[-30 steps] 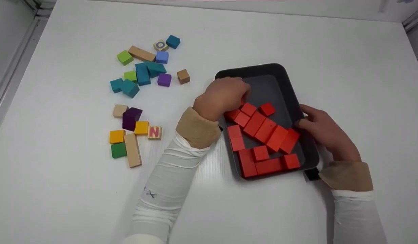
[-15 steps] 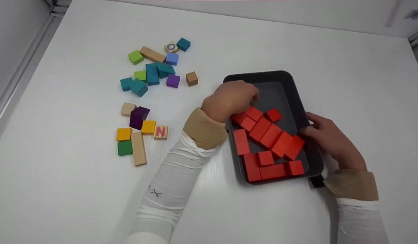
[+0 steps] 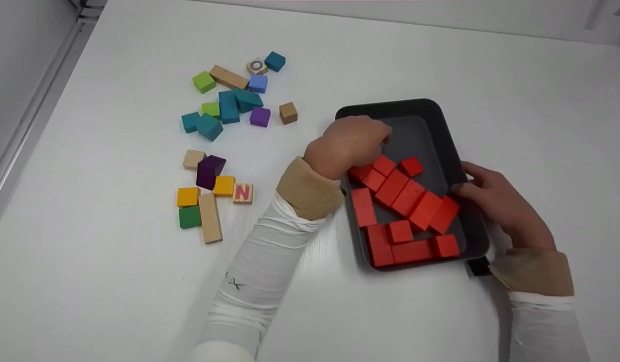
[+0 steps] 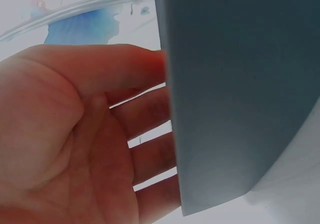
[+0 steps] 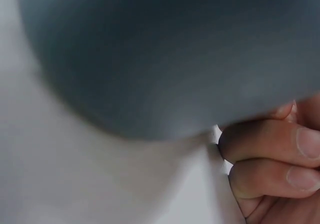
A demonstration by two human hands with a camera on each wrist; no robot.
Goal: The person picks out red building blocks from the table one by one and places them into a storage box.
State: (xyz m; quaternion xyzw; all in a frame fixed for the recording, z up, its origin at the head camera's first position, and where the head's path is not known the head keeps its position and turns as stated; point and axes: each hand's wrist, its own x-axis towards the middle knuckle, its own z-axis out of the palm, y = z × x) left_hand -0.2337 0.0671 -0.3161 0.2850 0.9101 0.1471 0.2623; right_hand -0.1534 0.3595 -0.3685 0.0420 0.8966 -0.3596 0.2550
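Note:
A dark grey rectangular tray [image 3: 397, 109] with raised walls holds several red wooden blocks [image 3: 409, 198], most of them in its lower and middle part. My left hand [image 3: 347, 144] reaches over the tray's left wall, fingers bent down inside beside the upper-left red blocks. Its fingertips are hidden in the head view. In the left wrist view the tray wall [image 4: 240, 83] covers them too, so whether they pinch a block does not show. On the right side, my right hand [image 3: 506, 206] grips the tray, thumb over the rim and curled fingers [image 5: 265, 139] outside against the wall.
Left of the tray lie several loose blocks: a far group with teal blocks [image 3: 229, 106], a purple cube [image 3: 260, 116] and a brown cube [image 3: 288, 113]; a nearer group with yellow cubes [image 3: 188, 196], a dark purple block [image 3: 209, 172] and a plain plank [image 3: 210, 218].
The head view has shifted, so everything sits further right in it. A bit of red showing under my left fingers a second ago is now out of sight. My right hand keeps its grip.

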